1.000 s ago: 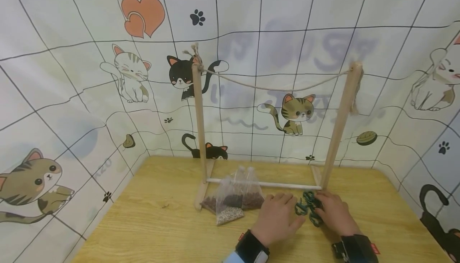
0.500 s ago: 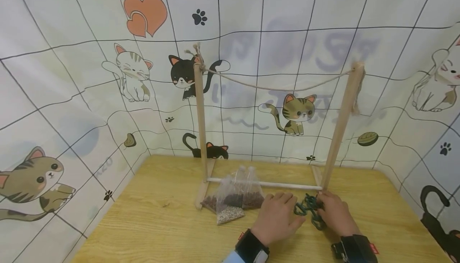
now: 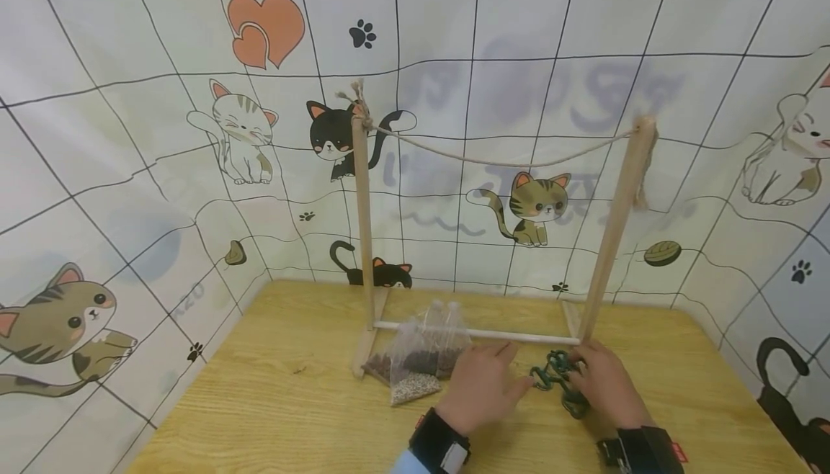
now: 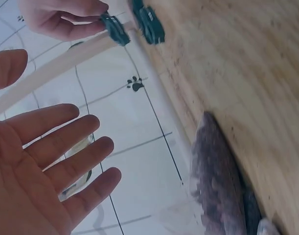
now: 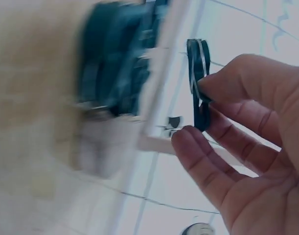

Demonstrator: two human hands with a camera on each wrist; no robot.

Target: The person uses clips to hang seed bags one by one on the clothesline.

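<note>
My left hand [image 3: 480, 391] is spread with straight fingers, between the clear bags and a small heap of green clips [image 3: 551, 373]. In the left wrist view nothing lies in its palm. My right hand [image 3: 606, 380] is at the right side of the heap. Thumb and fingertips pinch one green clip [image 5: 200, 78] with a thin metal edge. Other green clips [image 5: 115, 58] are blurred on the table in the right wrist view. Beside the left hand sit several clear bags [image 3: 415, 366] holding brown, dark and pale speckled grains.
Behind the hands stands a wooden frame [image 3: 363, 229] with a sagging cord [image 3: 493, 163] between its post tops. A white bar [image 3: 519, 336] joins the posts low down. The wooden table [image 3: 279, 402] meets a cloth wall [image 3: 434, 13] printed with cats.
My left hand has drawn a little to the left, away from the clips and over the edge of the bags. The green clips have shifted slightly by my right hand.
</note>
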